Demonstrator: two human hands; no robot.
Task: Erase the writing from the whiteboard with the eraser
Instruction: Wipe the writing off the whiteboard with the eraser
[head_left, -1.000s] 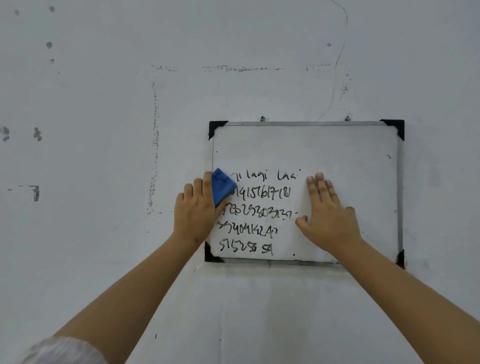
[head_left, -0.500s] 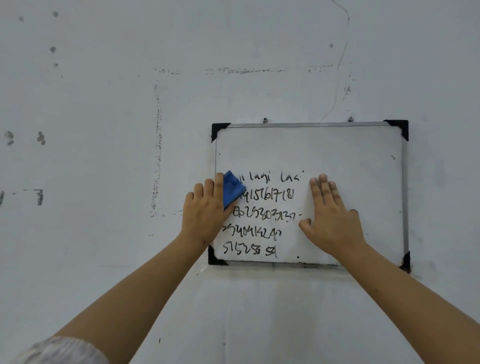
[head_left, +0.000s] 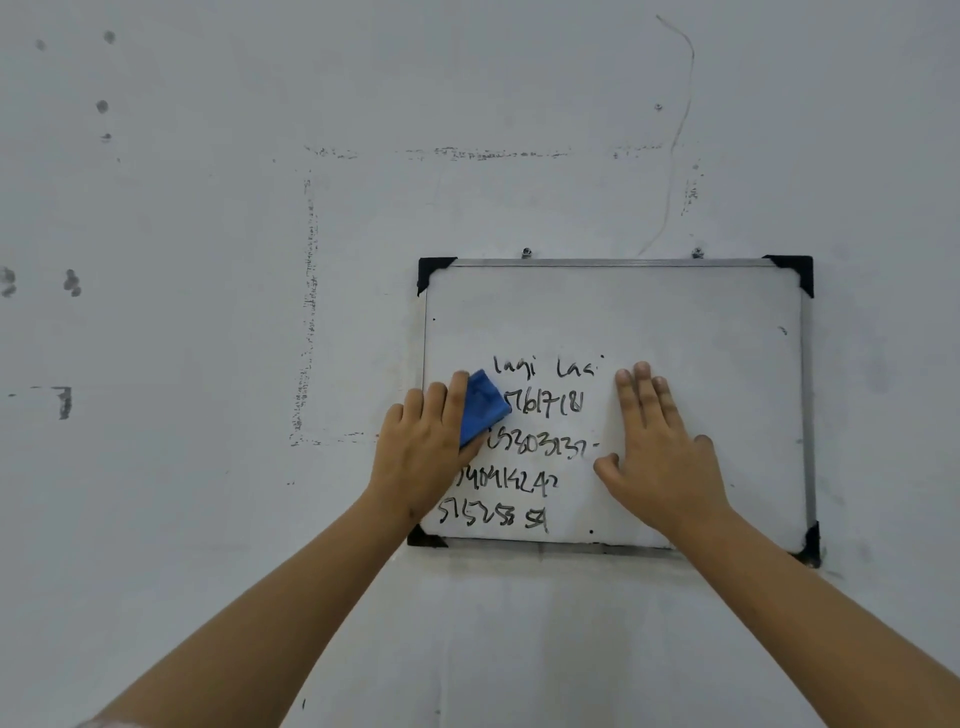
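Observation:
A small whiteboard with a metal frame and black corner caps hangs on a wall. Black handwriting fills its lower left: a line of words and several rows of digits. My left hand presses a blue eraser flat on the board's left side, over the start of the upper digit rows. My right hand lies flat on the board with fingers spread, just right of the writing. The upper and right parts of the board are blank.
The pale wall around the board carries dark smudges, old tape outlines and a thin crack above. Two small hooks hold the board's top edge.
My left hand has slid the eraser to the right across the board, wiping away the first characters of the top rows. The right hand has stayed flat in place.

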